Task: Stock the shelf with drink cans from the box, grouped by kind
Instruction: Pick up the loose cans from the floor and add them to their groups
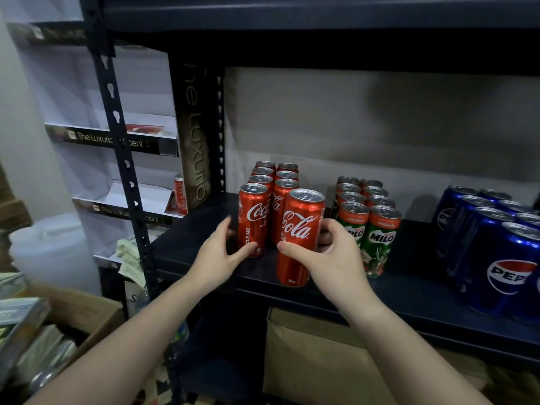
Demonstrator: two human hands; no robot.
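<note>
A red Coca-Cola can [301, 238], silver-topped, stands at the shelf [409, 296] near edge, gripped by the right hand [333, 255]. The left hand [219, 252], fingers spread, touches the neighbouring front can [253, 219]. Right: Milo cans [368, 229], Pepsi cans [493, 247].

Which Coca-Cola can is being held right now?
The frontmost Coca-Cola can, gripped by the right hand, right column; the left hand only touches its neighbour.
</note>
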